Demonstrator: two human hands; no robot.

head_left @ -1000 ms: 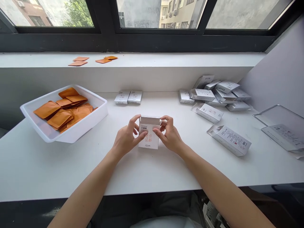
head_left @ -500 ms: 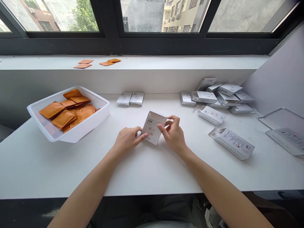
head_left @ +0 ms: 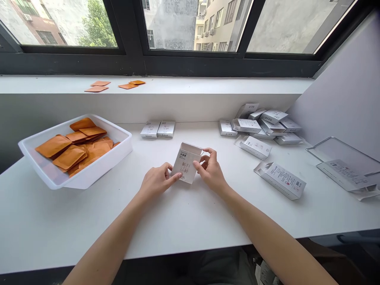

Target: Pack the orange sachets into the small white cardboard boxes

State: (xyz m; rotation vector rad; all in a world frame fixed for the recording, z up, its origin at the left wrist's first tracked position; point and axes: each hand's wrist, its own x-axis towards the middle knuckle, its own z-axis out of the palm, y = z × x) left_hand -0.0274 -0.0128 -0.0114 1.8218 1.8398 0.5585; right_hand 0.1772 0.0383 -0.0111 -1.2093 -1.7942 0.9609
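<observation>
Between my two hands a small silver-white carton (head_left: 186, 164) with printed lettering stands tilted over the table, its top end open. My left hand (head_left: 157, 180) grips the lower left edge, thumb on the printed front. On the right side my right hand (head_left: 209, 168) pinches the carton, thumb on the front and fingers at the edge near the upper corner. The fingers behind the carton are partly hidden. A white plastic tub (head_left: 101, 180) of orange sachets (head_left: 69, 156) is to the left of my hands. Two closed cartons (head_left: 158, 129) lie side by side beyond them.
Several similar cartons (head_left: 273, 116) are heaped at the back right. Two open-ended cartons (head_left: 280, 180) lie nearer, and another (head_left: 344, 174) rests by a wire frame (head_left: 329, 138). A few orange sachets (head_left: 132, 84) lie on the window ledge (head_left: 208, 85).
The camera view has tilted and shifted, moving the whole scene slightly. Both hands keep their hold on the carton, which looks a little more upright.
</observation>
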